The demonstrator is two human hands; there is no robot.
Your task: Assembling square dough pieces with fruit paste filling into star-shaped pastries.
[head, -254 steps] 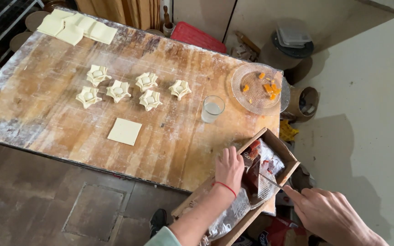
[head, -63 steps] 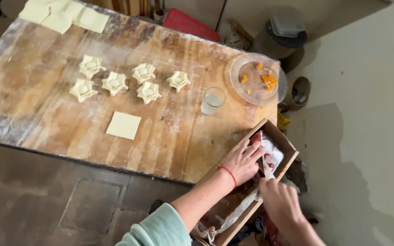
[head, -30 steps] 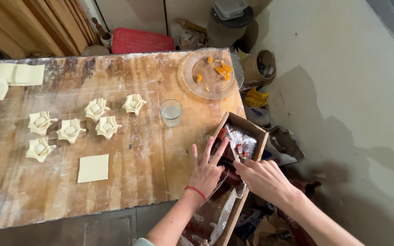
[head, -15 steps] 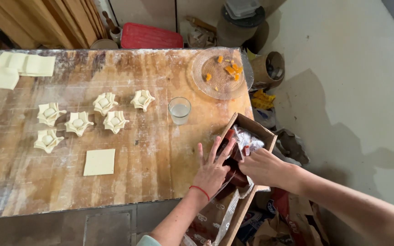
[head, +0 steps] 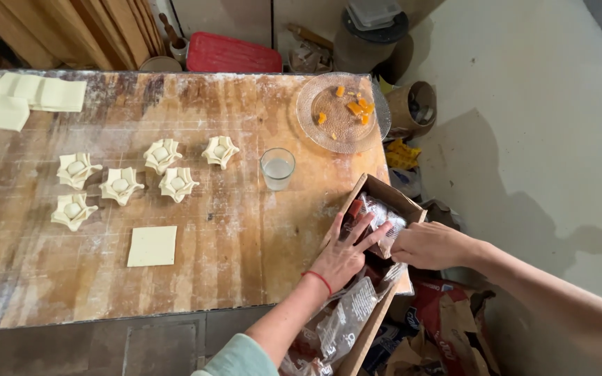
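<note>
The left hand (head: pixel 346 252) lies open, fingers spread, on crinkly packets (head: pixel 374 216) inside the cardboard box (head: pixel 377 188) at the wooden table's (head: pixel 231 251) right edge. The right hand (head: pixel 430 245) grips one packet's end beside it.

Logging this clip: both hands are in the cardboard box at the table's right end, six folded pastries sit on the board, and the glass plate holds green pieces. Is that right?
Not quite. The pieces on the glass plate are orange, not green, as the head view shows. The rest holds: the left hand and right hand are in the cardboard box at the table's right end, and six folded pastries sit on the board.
</note>
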